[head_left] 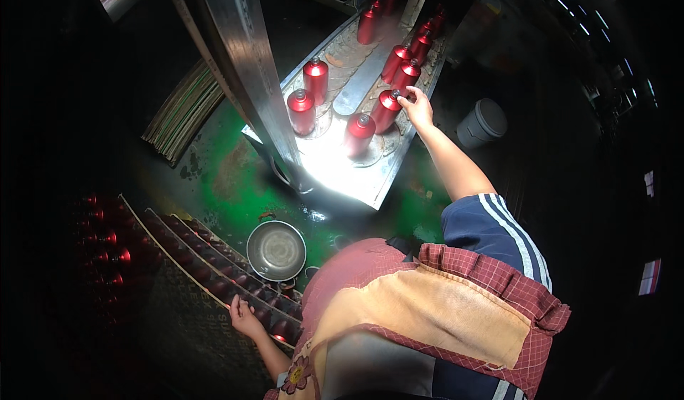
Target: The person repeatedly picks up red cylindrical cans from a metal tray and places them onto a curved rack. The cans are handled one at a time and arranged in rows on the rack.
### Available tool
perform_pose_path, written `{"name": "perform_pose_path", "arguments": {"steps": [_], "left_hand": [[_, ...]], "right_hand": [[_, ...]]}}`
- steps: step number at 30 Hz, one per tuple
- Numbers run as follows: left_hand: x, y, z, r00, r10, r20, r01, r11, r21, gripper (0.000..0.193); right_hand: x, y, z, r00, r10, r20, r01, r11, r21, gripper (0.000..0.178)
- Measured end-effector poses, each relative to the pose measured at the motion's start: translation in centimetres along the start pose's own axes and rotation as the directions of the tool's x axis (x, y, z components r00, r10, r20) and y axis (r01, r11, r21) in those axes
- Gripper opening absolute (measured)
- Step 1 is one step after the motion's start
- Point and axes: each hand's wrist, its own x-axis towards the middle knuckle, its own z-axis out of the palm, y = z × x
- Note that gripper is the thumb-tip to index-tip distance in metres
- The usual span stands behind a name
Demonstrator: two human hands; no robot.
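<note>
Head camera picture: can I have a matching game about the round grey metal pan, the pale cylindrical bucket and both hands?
1. Pan
2. Bucket
3. Right hand
4. Left hand

A. Fingers at a shiny red metal bottle
B. Low in view, fingers near dark red bottles
C. Right of the long metal-edged table
D. Open top up, against green floor

Pairs: 1-D, 2-C, 3-A, 4-B

"Where did that view come from?"
"The wearer's head, left fisheye, facing steeply down and ahead."
"How near was it?"
"The checked apron (pixel 456 307) filled the near side; the right hand (pixel 417 108) and bottle conveyor (pixel 370 72) sat farther out."
</note>
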Motion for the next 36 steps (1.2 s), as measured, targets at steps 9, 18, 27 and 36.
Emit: {"name": "perform_pose_path", "arguments": {"steps": [9,18,27,36], "left_hand": [[-6.5,1.8,9.7,0.994,-0.087,0.063,0.083,0.994,0.068,0.018],[-18.2,8.3,24.4,0.979,-0.185,0.085,0.160,0.958,0.238,0.021],[-20.4,14.2,32.6,0.977,-0.215,0.011,0.211,0.969,0.129,0.015],[-23.0,21.4,37.9,0.963,-0.227,-0.143,0.252,0.948,0.193,0.013]], "right_hand": [[20.6,3.0,-4.8,0.999,0.000,-0.049,-0.005,0.996,-0.094,0.067],[38.5,11.5,2.5,0.919,-0.084,0.386,0.106,0.994,-0.036,0.048],[47.9,18.4,1.9,0.984,-0.112,0.135,0.096,0.988,0.121,0.031],[57.6,28.6,7.2,0.959,0.174,0.224,-0.202,0.973,0.111,0.062]]}}
